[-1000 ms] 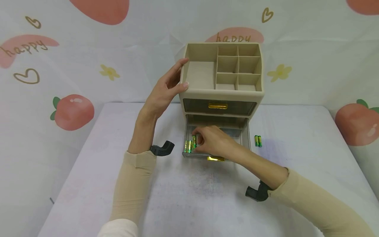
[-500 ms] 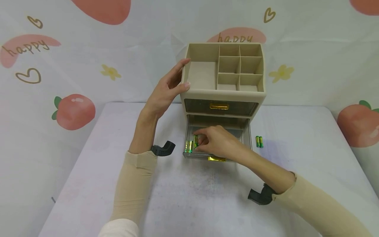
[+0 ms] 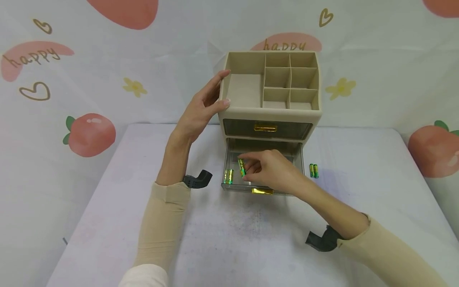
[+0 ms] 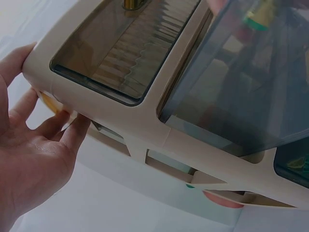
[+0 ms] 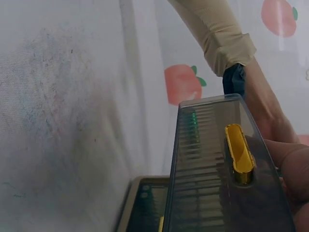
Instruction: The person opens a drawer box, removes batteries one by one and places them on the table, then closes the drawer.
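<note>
A beige desk organizer (image 3: 269, 113) with drawers stands on the table, its lower transparent drawer (image 3: 301, 163) pulled out. My left hand (image 3: 201, 105) grips the organizer's upper left side, thumb and fingertips on the top edge; in the left wrist view that hand (image 4: 41, 140) holds the side wall. Over the open drawer, my right hand (image 3: 270, 169) pinches a green-and-gold battery (image 3: 242, 168) between thumb and fingers, slightly tilted. Two batteries (image 3: 231, 176) lie in the drawer's front left corner. The right wrist view shows the drawer's front (image 5: 207, 188), partly hiding my right hand (image 5: 294, 169).
Two more batteries (image 3: 313, 171) lie side by side on the table (image 3: 229, 235), right of the drawer. Above the open drawer, an upper drawer (image 3: 236, 129) with a gold handle is closed. A printed cloth (image 3: 172, 48) hangs behind the organizer.
My right hand has moved right and slightly up within the drawer, carrying the battery away from those in the corner. The left hand keeps its place on the organizer.
</note>
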`<state>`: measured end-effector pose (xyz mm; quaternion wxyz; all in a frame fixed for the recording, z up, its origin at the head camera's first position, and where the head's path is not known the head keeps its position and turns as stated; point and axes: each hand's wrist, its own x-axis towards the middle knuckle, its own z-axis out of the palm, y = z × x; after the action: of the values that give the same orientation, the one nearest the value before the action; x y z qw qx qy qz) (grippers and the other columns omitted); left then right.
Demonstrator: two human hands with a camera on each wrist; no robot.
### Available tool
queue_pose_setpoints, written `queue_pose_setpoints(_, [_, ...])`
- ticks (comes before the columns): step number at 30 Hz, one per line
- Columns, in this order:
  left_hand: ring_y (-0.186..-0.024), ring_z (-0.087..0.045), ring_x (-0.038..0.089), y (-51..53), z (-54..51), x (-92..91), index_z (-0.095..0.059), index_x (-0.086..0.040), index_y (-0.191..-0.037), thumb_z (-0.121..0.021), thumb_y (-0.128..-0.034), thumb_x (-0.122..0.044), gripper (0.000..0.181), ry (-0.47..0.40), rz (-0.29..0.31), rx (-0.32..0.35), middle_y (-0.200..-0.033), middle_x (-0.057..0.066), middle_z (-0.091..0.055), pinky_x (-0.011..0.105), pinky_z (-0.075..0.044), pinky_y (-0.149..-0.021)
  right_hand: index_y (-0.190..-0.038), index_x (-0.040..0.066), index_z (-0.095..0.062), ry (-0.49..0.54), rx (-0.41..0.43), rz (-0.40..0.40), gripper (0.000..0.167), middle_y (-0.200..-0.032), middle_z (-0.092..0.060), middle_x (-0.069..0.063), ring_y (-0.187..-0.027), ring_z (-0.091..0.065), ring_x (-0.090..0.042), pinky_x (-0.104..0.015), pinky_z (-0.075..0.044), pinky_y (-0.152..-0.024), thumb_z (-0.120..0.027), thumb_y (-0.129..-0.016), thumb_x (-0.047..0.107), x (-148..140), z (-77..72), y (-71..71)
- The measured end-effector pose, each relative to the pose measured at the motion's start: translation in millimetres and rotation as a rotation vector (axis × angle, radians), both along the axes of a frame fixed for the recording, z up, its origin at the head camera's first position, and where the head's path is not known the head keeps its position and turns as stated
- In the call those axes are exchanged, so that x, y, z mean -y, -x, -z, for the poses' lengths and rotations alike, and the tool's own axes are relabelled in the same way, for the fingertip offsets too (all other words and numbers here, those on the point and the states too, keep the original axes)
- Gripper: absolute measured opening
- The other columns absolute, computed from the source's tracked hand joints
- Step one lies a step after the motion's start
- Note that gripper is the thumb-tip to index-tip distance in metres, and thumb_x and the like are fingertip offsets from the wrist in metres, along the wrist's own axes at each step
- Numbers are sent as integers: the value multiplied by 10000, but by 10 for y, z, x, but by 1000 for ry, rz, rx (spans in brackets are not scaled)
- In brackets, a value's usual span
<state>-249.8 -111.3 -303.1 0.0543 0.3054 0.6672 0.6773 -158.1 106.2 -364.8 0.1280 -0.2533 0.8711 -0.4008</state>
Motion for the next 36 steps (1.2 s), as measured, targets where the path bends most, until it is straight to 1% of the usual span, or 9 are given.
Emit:
queue_pose_setpoints(4, [-1493,-225,224,2,-4,8,-267,-40,-1565,-554,-957,1,673,-7,3,-4,-1622,143,-232,343,-251,-1168,-1320,27,-631,27,21,22,530,-904,-697,48,-826,-652,-88,-285,-540,-746,-809,-830,126,-59,-26,-13])
queue_pose_setpoints(8, [-1490,-232,233,7,-4,4,-260,-38,-1567,-549,-956,6,677,-10,9,3,-1622,148,-226,368,-260,-1164,-1348,24,-610,51,40,45,547,-970,-713,27,-853,-666,-95,-274,-547,-758,-795,-848,144,-130,-44,-43])
queue_pose_setpoints(12, [-1493,-224,234,11,-3,-1,-257,-41,-1568,-547,-955,6,680,-7,8,13,-1626,112,-226,379,-263,-1163,-1353,46,-614,59,18,58,539,-989,-716,30,-857,-671,-85,-282,-548,-764,-786,-854,154,-200,-47,-71])
queue_pose_setpoints(16, [-1498,-209,235,5,-4,-4,-252,-39,-1569,-545,-954,8,683,-5,7,15,-1627,87,-225,350,-257,-1166,-1347,61,-623,74,10,71,526,-971,-705,32,-855,-665,-87,-286,-547,-774,-782,-850,132,-268,-48,-99])
queue_pose_setpoints(21, [-1494,-222,239,8,-4,-3,-254,-37,-1568,-545,-955,14,681,-9,8,10,-1627,139,-215,336,-264,-1162,-1333,71,-636,116,20,87,516,-979,-694,0,-872,-661,-119,-271,-544,-809,-796,-845,123,-363,-65,-124])
queue_pose_setpoints(27, [-1500,-203,222,10,2,0,-258,-35,-1567,-547,-954,22,679,-17,4,9,-1622,75,-245,299,-229,-1172,-1319,45,-641,181,17,100,505,-999,-701,-32,-876,-669,-147,-272,-548,-813,-795,-840,94,-466,-103,-145])
queue_pose_setpoints(31, [-1501,-203,224,10,4,-3,-262,-33,-1565,-549,-953,22,678,-19,2,8,-1617,64,-258,281,-226,-1170,-1337,55,-629,172,19,109,515,-1019,-701,-26,-888,-675,-141,-264,-547,-817,-788,-848,89,-533,-116,-168])
queue_pose_setpoints(36, [-1494,-221,236,15,10,-6,-269,-36,-1564,-549,-952,22,675,-18,-1,7,-1617,104,-253,289,-257,-1158,-1359,76,-614,167,36,122,515,-1046,-698,-28,-907,-672,-149,-257,-543,-818,-766,-867,86,-626,-125,-197])
